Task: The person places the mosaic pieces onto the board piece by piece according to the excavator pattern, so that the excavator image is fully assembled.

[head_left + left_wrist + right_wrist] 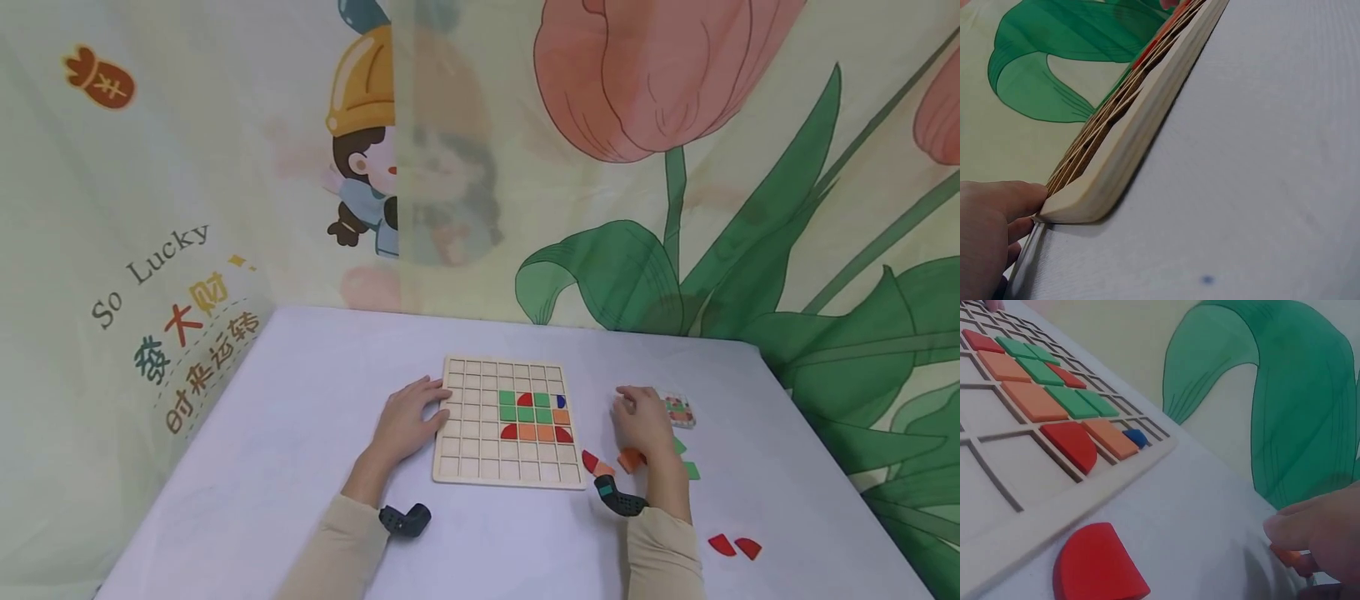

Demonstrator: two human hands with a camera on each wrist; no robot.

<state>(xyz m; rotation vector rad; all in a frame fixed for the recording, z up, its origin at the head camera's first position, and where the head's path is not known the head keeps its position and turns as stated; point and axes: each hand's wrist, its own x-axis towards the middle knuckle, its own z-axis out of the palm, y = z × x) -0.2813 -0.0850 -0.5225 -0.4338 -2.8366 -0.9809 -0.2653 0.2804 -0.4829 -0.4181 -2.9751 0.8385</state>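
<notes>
A wooden grid board [468,473] lies on the table, with green, orange, red and blue pieces in several of its cells. My left hand [408,417] rests at the board's left edge, thumb and fingertips touching the rim. In the left wrist view, the left hand [991,219] is at the rim's corner. Right of the board, my right hand [643,421] hovers near a small patterned card [681,410]. In the right wrist view, the right hand [1316,534] pinches a small orange piece [1284,555], mostly hidden by the fingers.
Between board and right forearm lie a red piece [589,460] and orange pieces [630,460]. Green pieces [691,471] sit beside the right wrist. Two red quarter-round pieces [722,545] lie nearer the front. A printed cloth [465,283] hangs behind the table.
</notes>
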